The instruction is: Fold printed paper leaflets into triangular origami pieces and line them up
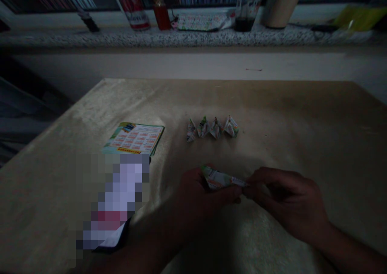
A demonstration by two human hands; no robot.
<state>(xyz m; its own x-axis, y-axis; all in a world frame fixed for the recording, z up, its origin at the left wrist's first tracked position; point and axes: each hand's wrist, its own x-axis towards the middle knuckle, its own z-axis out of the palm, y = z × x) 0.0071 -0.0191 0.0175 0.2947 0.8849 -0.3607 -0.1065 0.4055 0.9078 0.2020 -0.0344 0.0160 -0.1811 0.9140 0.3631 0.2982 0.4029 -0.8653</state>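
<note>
My left hand (198, 193) and my right hand (284, 199) meet over the near middle of the table, both pinched on a small folded piece of printed paper (222, 178). The left fingers hold its left part, the right fingertips grip its right end. Beyond the hands lies a row of several small folded paper pieces (212, 127). A printed sheet (134, 139) with a grid of boxes lies flat to the left.
The beige table (302, 117) is dimly lit. A blurred-out flat object (116, 201) lies near the left front. On the stone ledge (75, 36) behind stand a red can (133, 8), a red bottle (161, 12), a dark cup (244, 22) and a tall cylinder (281, 4).
</note>
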